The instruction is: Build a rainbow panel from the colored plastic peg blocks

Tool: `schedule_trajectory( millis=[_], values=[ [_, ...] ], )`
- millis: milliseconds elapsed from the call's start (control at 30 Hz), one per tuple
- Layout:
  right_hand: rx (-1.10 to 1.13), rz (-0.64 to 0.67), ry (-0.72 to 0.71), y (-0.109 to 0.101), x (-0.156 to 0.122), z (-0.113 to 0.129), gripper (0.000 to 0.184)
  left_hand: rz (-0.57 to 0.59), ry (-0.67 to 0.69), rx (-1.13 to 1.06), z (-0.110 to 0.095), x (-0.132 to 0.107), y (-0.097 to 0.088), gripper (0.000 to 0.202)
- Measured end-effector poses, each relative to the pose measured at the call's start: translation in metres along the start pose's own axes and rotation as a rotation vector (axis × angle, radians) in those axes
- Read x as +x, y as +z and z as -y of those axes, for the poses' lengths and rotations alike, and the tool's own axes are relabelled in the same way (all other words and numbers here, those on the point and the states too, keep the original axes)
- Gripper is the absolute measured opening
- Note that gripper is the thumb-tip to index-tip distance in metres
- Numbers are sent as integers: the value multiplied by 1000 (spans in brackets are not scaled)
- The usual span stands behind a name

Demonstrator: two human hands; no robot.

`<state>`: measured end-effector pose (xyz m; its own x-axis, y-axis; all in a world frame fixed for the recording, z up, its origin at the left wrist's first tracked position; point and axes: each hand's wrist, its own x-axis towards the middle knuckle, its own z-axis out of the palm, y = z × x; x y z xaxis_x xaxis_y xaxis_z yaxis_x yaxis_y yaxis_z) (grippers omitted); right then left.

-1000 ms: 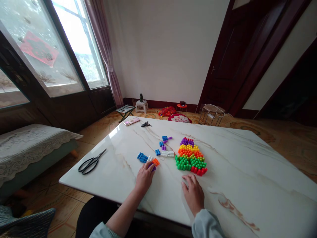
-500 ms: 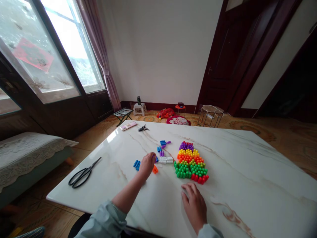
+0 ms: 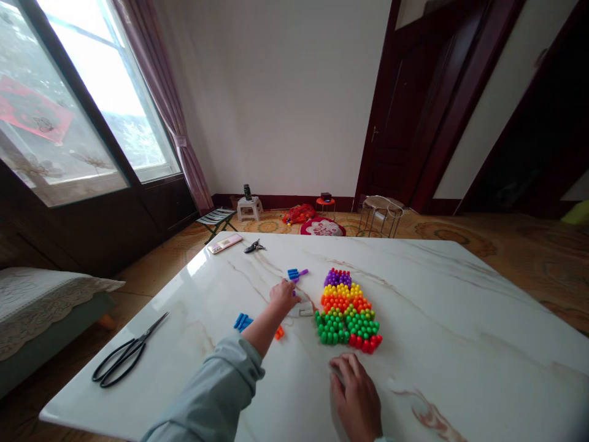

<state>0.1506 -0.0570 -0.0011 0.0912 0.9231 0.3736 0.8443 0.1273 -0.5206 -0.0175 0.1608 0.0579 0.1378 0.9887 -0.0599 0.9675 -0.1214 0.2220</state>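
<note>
My left hand reaches over the small tube-like pieces, its fingertips pinched together beside a purple bit; what they hold is mostly hidden. Just beyond it lie blue pieces and a purple piece. White pieces sit right of the wrist, partly covered. More blue pieces and orange pieces lie on either side of the forearm. My right hand rests on the tabletop, fingers loosely bent and holding nothing. Ahead of it lies a beaded piece in bands of red, purple, yellow, orange and green.
Black-handled scissors lie at the left of the white marble-patterned table. A pink phone and small dark pliers are near its far edge. Stools, including a white one, stand on the floor beyond.
My left hand has moved forward over the blue and purple pieces, covering part of them. My right hand stays below the beaded piece. The camera view has turned slightly right.
</note>
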Motion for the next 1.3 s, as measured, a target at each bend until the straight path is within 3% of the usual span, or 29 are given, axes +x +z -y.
schedule_trajectory(
  millis=[200,400,767,1067,1300],
  values=[
    [13,-4,15,0,0,3,17,54,-31,18,0,1,-5,27],
    [8,-20,13,2,-1,2,18,-132,87,-19,-2,22,-5,30],
    [3,-29,-16,4,-3,-1,14,-41,84,33,-1,48,15,21],
    [9,-31,0,4,-3,-1,15,-86,127,1,-18,58,8,49],
    [-1,-87,1,16,-6,-6,18,-94,121,-25,-37,82,15,21]
  ],
)
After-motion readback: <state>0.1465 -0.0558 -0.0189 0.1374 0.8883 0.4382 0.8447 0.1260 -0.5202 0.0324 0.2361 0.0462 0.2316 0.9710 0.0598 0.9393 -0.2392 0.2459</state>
